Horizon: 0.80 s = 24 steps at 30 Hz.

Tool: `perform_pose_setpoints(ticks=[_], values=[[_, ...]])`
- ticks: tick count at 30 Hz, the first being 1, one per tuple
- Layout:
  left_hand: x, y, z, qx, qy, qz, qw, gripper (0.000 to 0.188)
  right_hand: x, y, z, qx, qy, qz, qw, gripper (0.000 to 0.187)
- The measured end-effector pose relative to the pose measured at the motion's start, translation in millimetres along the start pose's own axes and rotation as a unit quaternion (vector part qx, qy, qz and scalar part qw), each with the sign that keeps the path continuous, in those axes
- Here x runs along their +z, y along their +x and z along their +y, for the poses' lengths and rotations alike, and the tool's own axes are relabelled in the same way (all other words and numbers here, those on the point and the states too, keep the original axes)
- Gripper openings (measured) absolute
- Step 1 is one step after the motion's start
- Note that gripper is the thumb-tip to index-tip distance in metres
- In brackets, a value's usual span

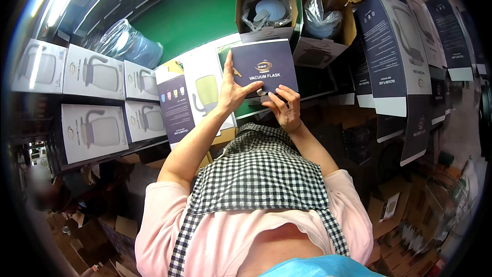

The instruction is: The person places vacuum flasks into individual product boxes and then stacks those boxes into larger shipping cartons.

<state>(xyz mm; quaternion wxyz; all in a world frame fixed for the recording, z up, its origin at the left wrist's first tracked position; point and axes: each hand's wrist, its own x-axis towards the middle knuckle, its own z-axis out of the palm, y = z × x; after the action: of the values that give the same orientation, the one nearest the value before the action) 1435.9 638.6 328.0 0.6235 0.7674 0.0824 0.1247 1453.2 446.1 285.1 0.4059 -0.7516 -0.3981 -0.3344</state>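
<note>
A dark blue carton (264, 66) with a gold emblem and pale printing is in front of me, above my apron. My left hand (233, 90) holds its left side, the index finger stretched up along the edge and the thumb lying across the lower edge. At the lower right of that edge my right hand (285, 107) has its fingers curled against the carton. A small pale bit shows by the left thumb tip; whether it is a flap or something separate I cannot tell. Left of the carton stands an open white and blue carton (206, 79) picturing a green jug.
White jug boxes (95, 128) are stacked at the left. Behind them a bagged blue jug (130, 43) rests on the green table (192, 13). Two open cartons (271, 33) hold plastic-wrapped jugs at the back. Several blue and white cartons (392, 46) crowd the right side.
</note>
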Motion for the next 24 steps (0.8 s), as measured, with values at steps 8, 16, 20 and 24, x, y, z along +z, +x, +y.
perform_pose_setpoints(ticks=[8,16,20,24], values=[[-0.1,-0.4,0.7,0.025,0.035,0.019,0.999,0.119,-9.5,0.5,6.9,-0.057,0.006,-0.031,0.998,0.022],[-1.1,-0.2,-4.1,0.014,0.035,0.018,0.999,0.118,-3.9,-2.8,6.8,-0.13,-0.022,-0.004,0.991,0.015],[0.5,-0.3,-2.5,0.014,0.019,0.012,1.0,0.116,-5.2,-2.3,5.5,-0.089,0.025,0.0,0.996,0.021],[0.6,-0.6,-6.8,-0.002,-0.006,0.018,1.0,0.113,-5.9,2.2,-10.9,0.087,0.046,0.018,0.995,0.028]])
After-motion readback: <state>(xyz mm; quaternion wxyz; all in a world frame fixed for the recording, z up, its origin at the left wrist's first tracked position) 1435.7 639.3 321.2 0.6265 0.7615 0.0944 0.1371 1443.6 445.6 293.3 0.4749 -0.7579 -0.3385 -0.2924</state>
